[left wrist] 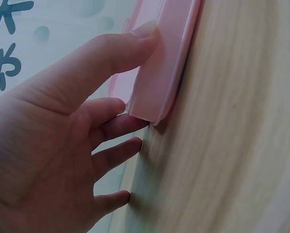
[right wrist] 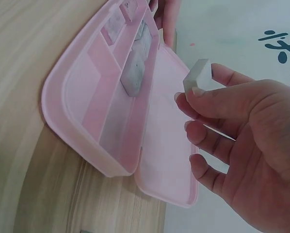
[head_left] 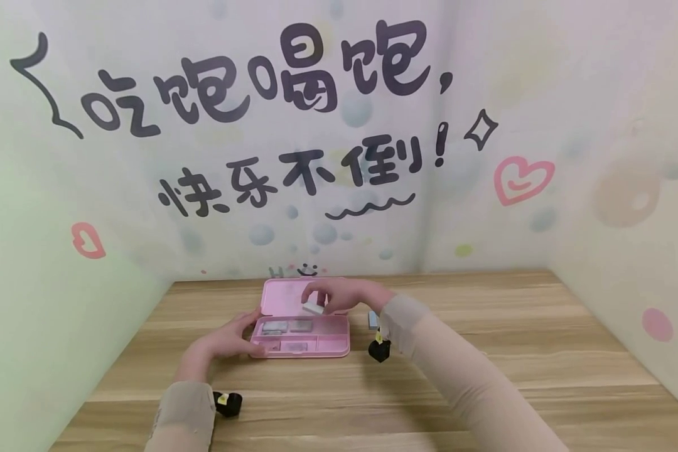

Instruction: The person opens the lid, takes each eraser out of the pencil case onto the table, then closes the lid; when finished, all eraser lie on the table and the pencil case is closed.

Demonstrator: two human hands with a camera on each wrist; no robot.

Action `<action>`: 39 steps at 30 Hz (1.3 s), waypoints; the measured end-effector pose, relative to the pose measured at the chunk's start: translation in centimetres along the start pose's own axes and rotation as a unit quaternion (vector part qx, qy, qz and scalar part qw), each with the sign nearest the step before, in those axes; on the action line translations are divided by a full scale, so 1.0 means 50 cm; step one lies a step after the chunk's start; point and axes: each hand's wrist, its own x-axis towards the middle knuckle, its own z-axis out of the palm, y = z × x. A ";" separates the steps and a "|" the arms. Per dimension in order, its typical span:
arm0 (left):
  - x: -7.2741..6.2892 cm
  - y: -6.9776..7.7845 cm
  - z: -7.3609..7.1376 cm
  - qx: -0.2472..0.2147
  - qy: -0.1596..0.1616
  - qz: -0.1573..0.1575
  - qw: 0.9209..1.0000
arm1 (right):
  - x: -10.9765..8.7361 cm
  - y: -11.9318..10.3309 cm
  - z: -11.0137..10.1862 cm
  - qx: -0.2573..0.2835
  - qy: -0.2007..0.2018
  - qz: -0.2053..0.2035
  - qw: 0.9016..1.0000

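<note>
A pink pencil case (head_left: 332, 353) lies unfolded on the table, its lid (head_left: 277, 295) tipped back toward the wall. My left hand (head_left: 226, 339) holds the case's left end, with the thumb on the end wall and the fingertips around the back corner. Above the hinge side, my right hand (head_left: 341, 295) pinches a white block-shaped eraser (right wrist: 198, 76) between thumb and fingers. Several greyish, smudged erasers (right wrist: 133, 73) sit in the back compartment and in the front left ones. The front right compartment (right wrist: 84, 82) shows bare pink.
To the right of the case, a small light-blue block (head_left: 372, 320) lies on the wooden table (head_left: 486, 351), partly behind the right wrist. Black wrist cameras (head_left: 228, 404) hang under both sleeves. A printed wall (head_left: 373, 245) stands close behind the lid.
</note>
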 end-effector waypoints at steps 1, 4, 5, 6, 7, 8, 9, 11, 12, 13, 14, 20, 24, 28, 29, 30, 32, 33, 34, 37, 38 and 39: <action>0.001 0.000 0.000 0.001 0.000 0.001 1.000 | -0.003 0.001 -0.001 0.003 0.001 0.000 1.000; 0.002 0.001 0.000 0.002 -0.001 0.003 1.000 | -0.013 0.003 -0.005 0.015 0.003 0.001 1.000; 0.003 0.001 0.000 0.003 -0.002 0.003 1.000 | -0.017 0.004 -0.006 0.017 0.004 0.002 1.000; 0.003 0.002 0.000 0.003 -0.002 0.004 1.000 | -0.021 0.005 -0.007 0.019 0.004 0.003 1.000; 0.003 0.002 0.000 0.003 -0.002 0.004 1.000 | -0.025 0.006 -0.008 0.023 0.005 0.004 1.000; 0.003 0.003 0.000 0.003 -0.002 0.005 1.000 | -0.029 0.008 -0.008 0.028 0.005 0.006 1.000; 0.003 0.003 0.000 0.004 -0.003 0.005 1.000 | -0.034 0.010 -0.009 0.032 0.006 0.008 0.999; 0.003 0.003 0.000 0.004 -0.003 0.006 1.000 | -0.043 0.014 -0.011 0.036 0.009 0.012 0.999; 0.003 0.004 0.000 0.005 -0.004 0.007 1.000 | -0.048 0.016 -0.011 0.039 0.012 0.014 0.999; 0.003 0.004 0.000 0.005 -0.004 0.007 1.000 | -0.054 0.017 -0.012 0.041 0.015 0.016 0.999; 0.004 0.004 0.000 0.005 -0.004 0.007 1.000 | -0.059 0.018 -0.013 0.042 0.019 0.020 0.999; 0.002 0.003 -0.002 0.006 -0.005 0.012 1.000 | -0.091 0.030 -0.018 0.053 0.041 0.025 0.997; 0.000 0.003 -0.001 0.006 -0.004 0.014 1.000 | -0.115 0.040 -0.022 0.063 0.053 0.015 0.996; 0.000 0.005 -0.001 0.007 -0.004 0.013 1.000 | -0.140 0.056 -0.025 0.061 0.069 0.011 0.996; -0.001 0.005 -0.001 0.008 -0.004 0.013 1.000 | -0.146 0.060 -0.025 0.062 0.073 0.012 0.995; -0.001 0.005 -0.001 0.009 -0.004 0.013 1.000 | -0.152 0.063 -0.024 0.062 0.078 0.013 0.995; -0.002 0.006 -0.001 0.007 -0.004 0.012 1.000 | -0.165 0.071 -0.023 0.063 0.087 0.011 0.994; -0.002 0.006 0.000 0.007 -0.004 0.013 1.000 | -0.170 0.076 -0.022 0.065 0.093 0.011 0.993; -0.002 0.006 0.000 0.007 -0.004 0.013 1.000 | -0.176 0.080 -0.021 0.067 0.100 0.012 0.993; -0.003 0.005 0.001 0.007 -0.004 0.011 1.000 | -0.192 0.094 -0.015 0.076 0.118 0.023 0.990; -0.003 0.005 0.002 0.007 -0.005 0.010 1.000 | -0.198 0.097 -0.014 0.083 0.124 0.032 0.988; -0.003 0.004 0.002 0.008 -0.005 0.009 1.000 | -0.204 0.101 -0.011 0.085 0.131 0.038 0.987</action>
